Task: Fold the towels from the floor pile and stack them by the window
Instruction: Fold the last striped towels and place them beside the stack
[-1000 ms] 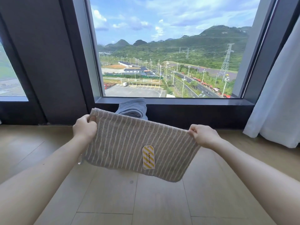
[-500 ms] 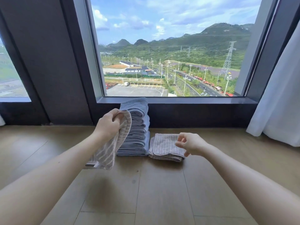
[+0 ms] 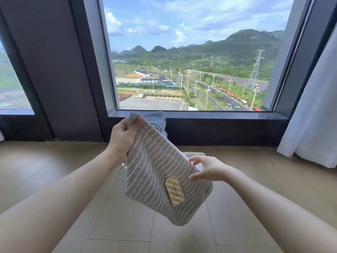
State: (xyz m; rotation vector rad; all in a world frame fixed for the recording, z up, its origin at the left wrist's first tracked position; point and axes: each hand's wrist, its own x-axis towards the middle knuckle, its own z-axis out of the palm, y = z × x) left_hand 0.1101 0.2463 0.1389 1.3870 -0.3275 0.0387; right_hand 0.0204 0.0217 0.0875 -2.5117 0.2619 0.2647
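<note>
A beige-grey towel with white stripes (image 3: 156,178) hangs folded in the air in front of me, with a yellow striped tag (image 3: 174,190) on its front. My left hand (image 3: 124,136) grips its top corner. My right hand (image 3: 206,169) is at the towel's right edge, fingers spread and touching it. Behind the towel the top of a stack of folded blue towels (image 3: 156,119) shows below the window sill (image 3: 218,116). A corner of a folded striped towel (image 3: 195,154) on the floor peeks out above my right hand.
A white curtain (image 3: 313,125) hangs at the right down to the wooden floor (image 3: 54,161). A dark wall panel (image 3: 54,70) stands left of the window.
My left hand has swung the folded towel from its left side to the middle, where it now hides the stacks. My right hand has moved left and now touches the towel's edge.
</note>
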